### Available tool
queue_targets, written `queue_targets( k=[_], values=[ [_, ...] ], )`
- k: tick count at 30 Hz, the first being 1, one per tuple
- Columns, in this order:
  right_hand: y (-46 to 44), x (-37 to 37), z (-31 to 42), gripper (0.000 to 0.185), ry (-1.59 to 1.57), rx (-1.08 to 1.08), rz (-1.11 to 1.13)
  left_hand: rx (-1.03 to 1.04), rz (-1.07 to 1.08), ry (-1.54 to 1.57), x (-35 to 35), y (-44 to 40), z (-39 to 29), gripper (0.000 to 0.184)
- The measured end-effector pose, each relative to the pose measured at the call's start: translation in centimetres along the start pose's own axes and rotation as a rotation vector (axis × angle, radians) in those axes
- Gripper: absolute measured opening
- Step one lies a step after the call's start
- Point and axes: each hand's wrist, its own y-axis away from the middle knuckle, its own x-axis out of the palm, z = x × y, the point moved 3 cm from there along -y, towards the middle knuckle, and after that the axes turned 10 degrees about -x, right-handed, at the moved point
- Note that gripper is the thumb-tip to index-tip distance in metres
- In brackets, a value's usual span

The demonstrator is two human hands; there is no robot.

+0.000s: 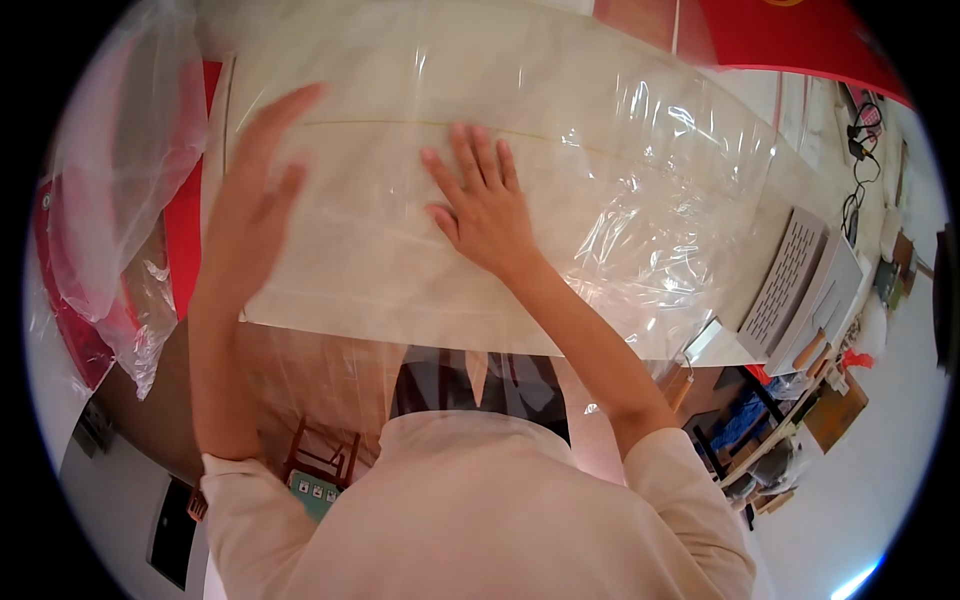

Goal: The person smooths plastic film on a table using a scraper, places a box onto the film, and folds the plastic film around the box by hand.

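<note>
Crosswise, glossy clear plastic sheet (640, 235) runs left-to-right beneath the spread, empty right hand (488, 208); the blurred left hand (250, 205) seems open, empty.

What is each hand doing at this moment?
Left hand: open, blurred, holding nothing visible.
Right hand: open, fingers spread, palm down on clear plastic film.

Bare left hand (248, 205) blurred, left of centre; flat red sheet (800, 38) cut off, upper right; tiny white marks (317, 491) unreadable, lower left.
</note>
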Motion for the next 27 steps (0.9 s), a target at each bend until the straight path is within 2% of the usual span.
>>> queue_targets(
  k=[1,3,4,6,8,13,18,27],
  values=[
    [0.0,0.0,0.0,0.064,0.003,-0.001,0.0,0.057,0.117,-0.028,1.3,-0.4,-2.2,0.047],
    [0.0,0.1,-0.1,0.065,-0.01,0.012,0.027,0.161,0.221,-0.122,5.9,-0.6,-3.6,0.055],
    [0.0,0.2,-0.1,0.065,-0.008,0.009,0.022,0.164,0.217,-0.126,7.9,-0.4,-3.0,0.055],
    [0.1,0.4,-0.2,0.065,0.014,0.012,0.031,0.162,0.062,-0.496,11.5,-0.1,-1.3,0.062],
    [-0.1,0.1,-0.2,0.065,-0.009,0.019,0.019,0.141,0.045,-0.539,13.1,0.6,1.4,0.064],
    [0.1,0.2,-0.1,0.066,-0.001,0.021,0.008,0.093,0.008,-0.556,12.0,1.9,6.3,0.068],
    [-0.1,0.2,-0.1,0.067,-0.058,0.038,0.054,0.096,-0.14,-0.526,11.3,1.9,11.3,0.067],
    [-0.1,0.0,-0.1,0.065,-0.001,0.028,0.028,0.06,-0.157,-0.426,10.8,2.3,11.0,0.066]
  ],
)
